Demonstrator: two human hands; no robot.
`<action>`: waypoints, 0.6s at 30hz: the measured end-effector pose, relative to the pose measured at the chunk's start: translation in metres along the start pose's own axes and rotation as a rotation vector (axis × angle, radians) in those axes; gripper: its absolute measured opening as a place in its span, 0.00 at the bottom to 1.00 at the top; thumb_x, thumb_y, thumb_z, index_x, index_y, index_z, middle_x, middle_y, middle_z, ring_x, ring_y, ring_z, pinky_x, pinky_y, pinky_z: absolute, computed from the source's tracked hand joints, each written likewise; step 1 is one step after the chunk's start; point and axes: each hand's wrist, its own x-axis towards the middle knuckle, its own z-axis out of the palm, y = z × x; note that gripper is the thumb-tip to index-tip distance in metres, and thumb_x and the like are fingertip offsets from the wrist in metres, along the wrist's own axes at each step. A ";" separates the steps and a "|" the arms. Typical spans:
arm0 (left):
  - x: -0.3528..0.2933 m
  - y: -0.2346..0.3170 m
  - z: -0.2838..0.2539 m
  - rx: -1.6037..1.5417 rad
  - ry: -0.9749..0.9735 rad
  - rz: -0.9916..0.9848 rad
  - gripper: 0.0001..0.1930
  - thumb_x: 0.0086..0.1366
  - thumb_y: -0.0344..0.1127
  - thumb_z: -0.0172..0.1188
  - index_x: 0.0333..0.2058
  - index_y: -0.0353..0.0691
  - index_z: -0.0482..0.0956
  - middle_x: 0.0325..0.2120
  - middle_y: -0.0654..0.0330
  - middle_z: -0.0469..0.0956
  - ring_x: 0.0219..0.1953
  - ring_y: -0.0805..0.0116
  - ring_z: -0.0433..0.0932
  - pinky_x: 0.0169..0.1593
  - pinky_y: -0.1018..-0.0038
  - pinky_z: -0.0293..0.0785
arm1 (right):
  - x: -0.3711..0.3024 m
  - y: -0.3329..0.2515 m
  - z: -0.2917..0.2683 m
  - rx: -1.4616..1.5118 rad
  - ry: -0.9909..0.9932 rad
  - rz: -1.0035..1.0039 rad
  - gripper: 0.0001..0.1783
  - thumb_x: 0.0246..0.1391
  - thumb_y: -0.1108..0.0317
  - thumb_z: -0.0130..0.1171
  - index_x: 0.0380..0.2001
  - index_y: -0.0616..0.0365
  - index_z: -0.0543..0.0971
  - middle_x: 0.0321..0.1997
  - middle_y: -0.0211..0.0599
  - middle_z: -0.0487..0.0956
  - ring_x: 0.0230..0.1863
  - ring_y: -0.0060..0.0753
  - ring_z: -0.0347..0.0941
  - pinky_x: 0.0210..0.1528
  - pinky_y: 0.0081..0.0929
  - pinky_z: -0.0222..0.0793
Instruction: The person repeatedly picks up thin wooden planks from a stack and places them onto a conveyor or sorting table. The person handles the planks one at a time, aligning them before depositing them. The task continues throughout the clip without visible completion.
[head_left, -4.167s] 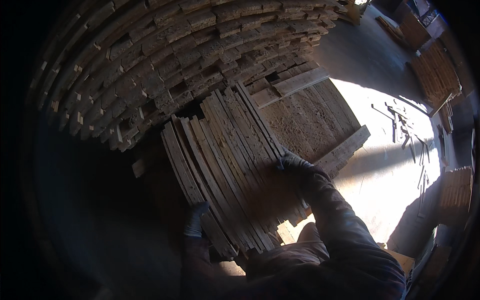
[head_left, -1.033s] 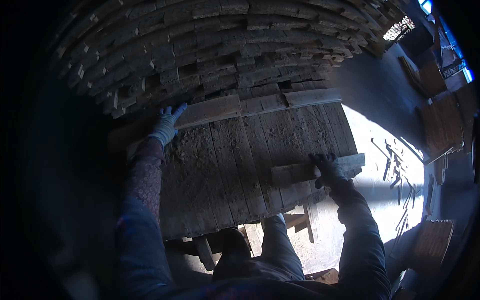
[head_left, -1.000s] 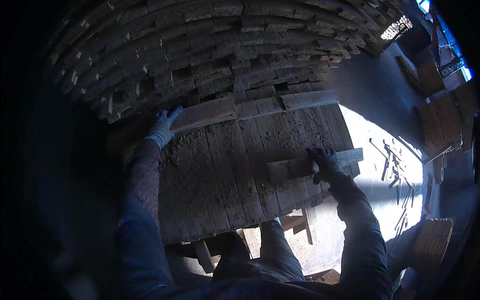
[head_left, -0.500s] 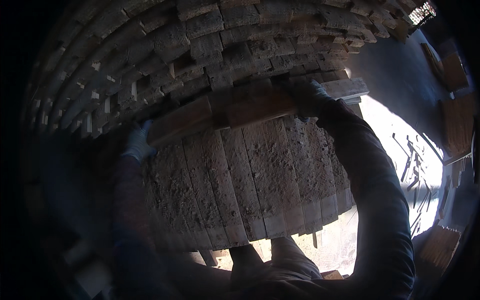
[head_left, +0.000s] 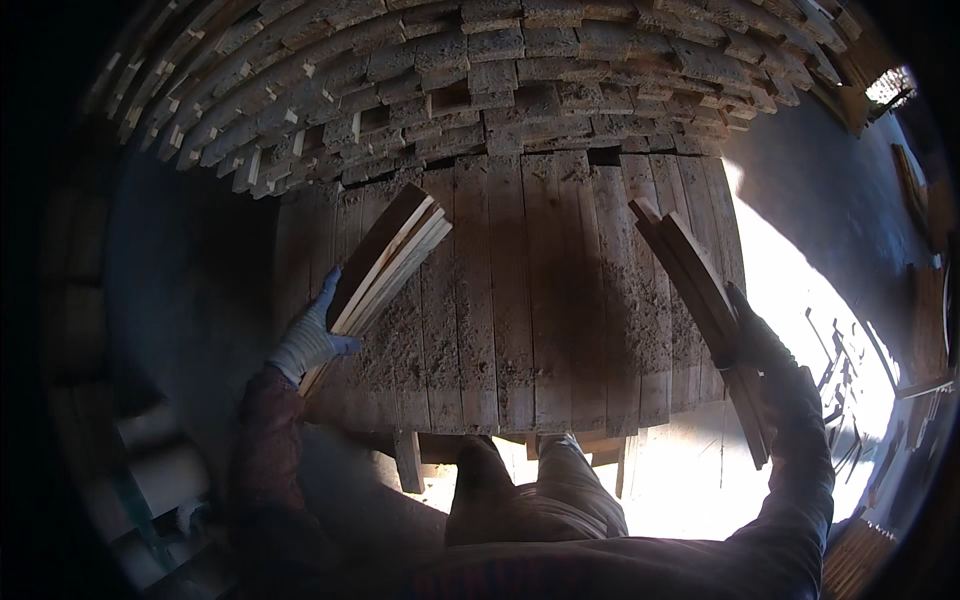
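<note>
Both grips loaded; left hand (head_left: pixel 310 338) clasped on the edge of a small bundle of boards (head_left: pixel 383 245), slanting ahead and rightward from it; right hand (head_left: pixel 752 335) appears curled round at least two dark boards (head_left: pixel 690 270), reaching ahead-left and back behind it, far-side fingers hidden; plank platform (head_left: pixel 510 290) between the hands; step judged: shifting boards by handfuls; next move calls for firm grips, ends kept apart.
</note>
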 end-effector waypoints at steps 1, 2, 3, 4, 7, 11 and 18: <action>0.004 0.026 0.012 -0.082 -0.068 0.015 0.63 0.44 0.35 0.82 0.73 0.42 0.45 0.66 0.48 0.65 0.67 0.53 0.65 0.68 0.62 0.65 | 0.002 0.032 0.011 0.328 0.004 -0.147 0.62 0.37 0.69 0.76 0.73 0.56 0.50 0.54 0.52 0.78 0.49 0.45 0.77 0.46 0.39 0.77; 0.001 0.036 0.029 -0.242 -0.138 0.109 0.57 0.49 0.37 0.79 0.71 0.36 0.49 0.66 0.45 0.65 0.67 0.53 0.66 0.68 0.63 0.65 | 0.016 -0.005 0.038 0.644 -0.103 -0.072 0.59 0.39 0.70 0.74 0.73 0.56 0.51 0.54 0.48 0.78 0.47 0.40 0.77 0.45 0.38 0.77; 0.010 0.036 0.052 -0.405 -0.203 0.229 0.51 0.54 0.39 0.77 0.69 0.30 0.53 0.65 0.42 0.65 0.67 0.53 0.66 0.68 0.65 0.65 | 0.023 -0.049 0.060 0.947 -0.198 0.008 0.57 0.41 0.72 0.73 0.72 0.56 0.51 0.54 0.45 0.78 0.45 0.36 0.76 0.44 0.36 0.77; 0.021 0.009 0.077 -0.544 -0.351 0.151 0.41 0.60 0.40 0.71 0.65 0.28 0.60 0.62 0.43 0.69 0.64 0.53 0.69 0.67 0.65 0.66 | 0.039 -0.086 0.093 0.877 -0.255 -0.008 0.54 0.44 0.72 0.71 0.72 0.57 0.53 0.54 0.40 0.76 0.44 0.31 0.75 0.44 0.32 0.76; 0.051 0.058 0.141 -0.861 -0.599 0.339 0.24 0.74 0.42 0.54 0.56 0.23 0.73 0.56 0.44 0.76 0.60 0.55 0.75 0.65 0.68 0.69 | 0.076 -0.110 0.191 0.867 -0.223 -0.095 0.33 0.56 0.70 0.64 0.64 0.59 0.66 0.48 0.33 0.78 0.42 0.25 0.75 0.42 0.26 0.75; 0.034 0.089 0.169 -0.550 -0.126 -0.073 0.43 0.61 0.57 0.68 0.63 0.28 0.65 0.58 0.43 0.73 0.61 0.52 0.72 0.64 0.62 0.69 | 0.079 -0.174 0.272 1.015 -0.058 -0.095 0.32 0.54 0.67 0.67 0.62 0.59 0.69 0.45 0.31 0.78 0.42 0.24 0.75 0.45 0.26 0.74; 0.002 0.023 0.199 -0.801 -0.308 0.378 0.34 0.65 0.44 0.66 0.66 0.39 0.65 0.60 0.51 0.73 0.61 0.60 0.71 0.64 0.66 0.66 | 0.037 -0.239 0.335 0.062 0.427 0.177 0.76 0.35 0.48 0.81 0.75 0.49 0.37 0.67 0.65 0.59 0.65 0.64 0.64 0.65 0.48 0.66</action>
